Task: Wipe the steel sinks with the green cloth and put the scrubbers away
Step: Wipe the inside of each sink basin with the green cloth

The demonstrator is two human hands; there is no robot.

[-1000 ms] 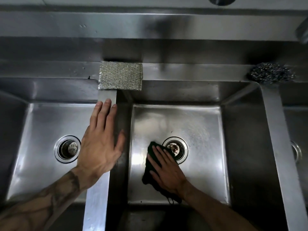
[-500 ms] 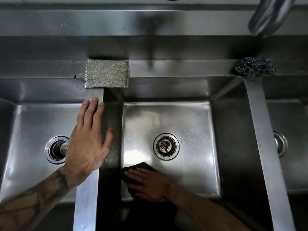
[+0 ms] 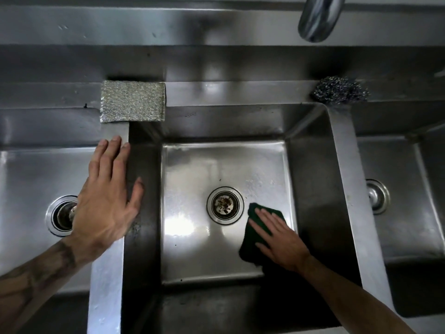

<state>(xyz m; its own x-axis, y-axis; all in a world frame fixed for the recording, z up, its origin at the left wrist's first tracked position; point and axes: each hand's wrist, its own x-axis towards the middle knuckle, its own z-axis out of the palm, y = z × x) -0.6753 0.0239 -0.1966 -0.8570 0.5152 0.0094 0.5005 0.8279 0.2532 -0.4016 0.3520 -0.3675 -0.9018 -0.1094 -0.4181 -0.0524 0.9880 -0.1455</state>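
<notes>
My right hand (image 3: 280,239) presses the dark green cloth (image 3: 250,247) flat on the floor of the middle steel sink (image 3: 192,249), just right of its drain (image 3: 225,205). Part of the cloth is hidden under my palm. My left hand (image 3: 107,198) lies flat, fingers apart, on the divider (image 3: 106,290) between the left and middle sinks, holding nothing. A flat silver mesh scrubber (image 3: 133,101) rests on the back ledge above that divider. A steel wool ball (image 3: 340,90) sits on the ledge at the middle sink's back right corner.
The left sink (image 3: 26,179) has its own drain (image 3: 61,215), partly behind my left hand. The right sink (image 3: 407,213) shows a drain (image 3: 376,196) too. A faucet spout (image 3: 317,18) hangs over the back splash at the upper right.
My right hand has slid the cloth from the front left of the middle sink's floor across to the right of the drain. The left hand stays on the divider.
</notes>
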